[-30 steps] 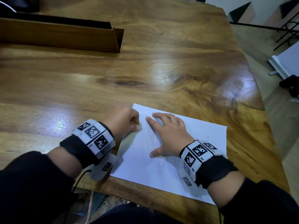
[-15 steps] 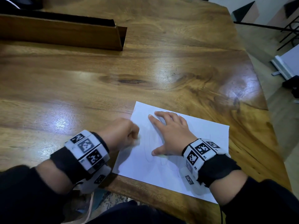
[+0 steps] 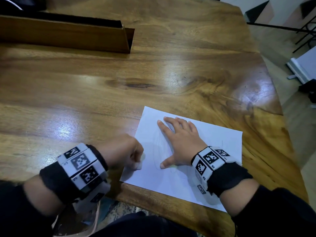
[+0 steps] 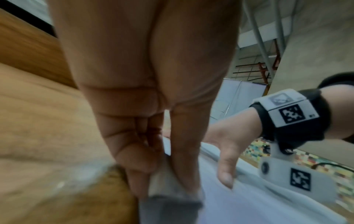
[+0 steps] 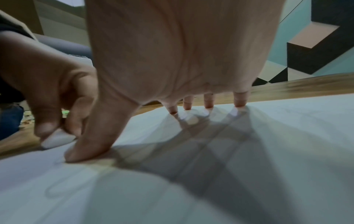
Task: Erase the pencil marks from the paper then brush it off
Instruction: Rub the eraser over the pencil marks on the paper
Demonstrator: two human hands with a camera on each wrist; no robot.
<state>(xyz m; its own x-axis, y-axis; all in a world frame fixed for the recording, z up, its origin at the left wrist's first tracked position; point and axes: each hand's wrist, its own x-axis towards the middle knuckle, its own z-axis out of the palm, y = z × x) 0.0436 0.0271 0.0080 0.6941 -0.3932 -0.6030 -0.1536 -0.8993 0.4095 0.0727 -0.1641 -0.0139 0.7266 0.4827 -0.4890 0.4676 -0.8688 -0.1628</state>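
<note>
White paper lies flat near the front edge of the wooden table, w/ its near left corner close to the table rim. Right hand is spread flat on the sheet, fingers straight & splayed, thumb out to the side; the right wrist view shows the fingertips and thumb tip pressed down on the paper, palm arched above it. It holds nothing, just pins the sheet.

Left hand is at the sheet's left edge, fingers curled in, pinching a small white eraser btwn thumb & fingers. Eraser tip touches the paper near the left margin, just beside the right thumb; the right wrist view shows it poking out under the left fingers. In the left wrist view the eraser end looks grey & blurred, right at the border of paper and wood.

Faint pencil marks, loops approx. btwn the two hands, still show on the sheet; also visible as thin curves in the right wrist view. Too faint to read any shape.

Both wrists carry black straps w/ white marker blocks. Long wooden box sits far back left on the table, well apart from the paper.
</note>
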